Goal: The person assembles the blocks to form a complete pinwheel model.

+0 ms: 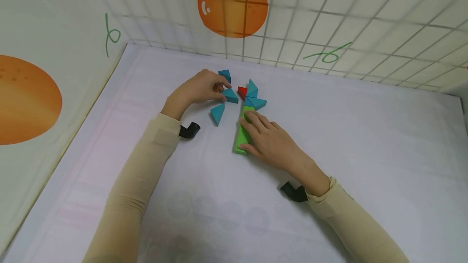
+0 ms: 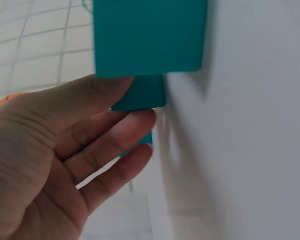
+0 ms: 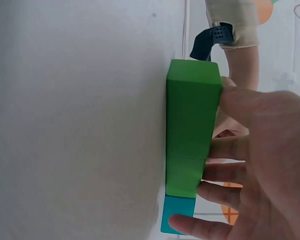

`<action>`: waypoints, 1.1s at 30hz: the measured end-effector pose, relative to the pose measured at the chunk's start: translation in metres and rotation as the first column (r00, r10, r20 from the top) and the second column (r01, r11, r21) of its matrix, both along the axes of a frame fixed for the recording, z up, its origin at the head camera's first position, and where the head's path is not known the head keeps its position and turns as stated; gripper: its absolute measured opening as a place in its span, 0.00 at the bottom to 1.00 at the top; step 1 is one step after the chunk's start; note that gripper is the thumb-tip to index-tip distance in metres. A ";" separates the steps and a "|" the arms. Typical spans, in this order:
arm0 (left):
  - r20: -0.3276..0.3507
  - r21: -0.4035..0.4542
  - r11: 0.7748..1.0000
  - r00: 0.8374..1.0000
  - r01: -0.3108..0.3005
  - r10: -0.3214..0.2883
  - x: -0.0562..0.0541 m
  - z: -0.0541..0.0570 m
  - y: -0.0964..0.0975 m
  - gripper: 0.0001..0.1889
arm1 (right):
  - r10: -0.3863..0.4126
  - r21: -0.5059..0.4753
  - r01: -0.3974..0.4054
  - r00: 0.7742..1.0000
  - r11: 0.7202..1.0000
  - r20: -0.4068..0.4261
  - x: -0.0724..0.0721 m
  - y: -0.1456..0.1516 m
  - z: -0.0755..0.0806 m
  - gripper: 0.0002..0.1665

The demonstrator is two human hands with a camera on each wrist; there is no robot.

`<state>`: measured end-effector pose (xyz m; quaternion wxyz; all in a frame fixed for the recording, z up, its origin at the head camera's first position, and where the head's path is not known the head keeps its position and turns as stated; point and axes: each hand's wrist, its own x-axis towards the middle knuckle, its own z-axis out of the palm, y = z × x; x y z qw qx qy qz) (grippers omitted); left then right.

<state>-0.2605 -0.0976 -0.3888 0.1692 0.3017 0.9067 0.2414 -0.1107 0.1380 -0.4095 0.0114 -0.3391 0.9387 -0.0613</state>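
Note:
My left hand [image 1: 202, 88] pinches a blue triangular block [image 1: 230, 95] between thumb and fingers, just left of a red triangular block [image 1: 242, 92]. Seen from the left wrist, that held block [image 2: 146, 94] lies behind a nearer blue block [image 2: 150, 37]. Fairly straight fingers of my right hand [image 1: 272, 143] rest along two green blocks [image 1: 241, 136] laid end to end. In the right wrist view one fingertip touches a blue block [image 3: 177, 207] at their far end. Blue triangular blocks [image 1: 258, 104] and the red one cluster at the top of the green strip.
Two loose blue triangular blocks lie around my left hand: one [image 1: 225, 74] beyond it, another [image 1: 217, 114] nearer me. A pale cloth [image 1: 351, 141] covers the table. Behind rises a gridded wall [image 1: 329, 19] with orange fruit pictures. Black wrist mounts [image 1: 190, 130] jut from both sleeves.

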 end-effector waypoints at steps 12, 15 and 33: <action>-0.027 0.058 0.998 1.000 -0.010 0.011 -0.001 0.001 -0.007 0.12 | 0.003 -0.009 -0.003 1.000 1.000 0.007 0.000 -0.001 0.001 0.42; -0.042 0.047 0.999 0.999 0.004 -0.002 0.000 0.001 -0.004 0.11 | 0.002 -0.013 -0.002 1.000 1.000 0.006 0.001 -0.001 0.001 0.42; -0.107 0.019 1.000 0.994 0.001 0.001 0.000 -0.002 0.007 0.13 | 0.004 -0.017 -0.004 1.000 1.000 -0.010 0.001 0.000 0.002 0.41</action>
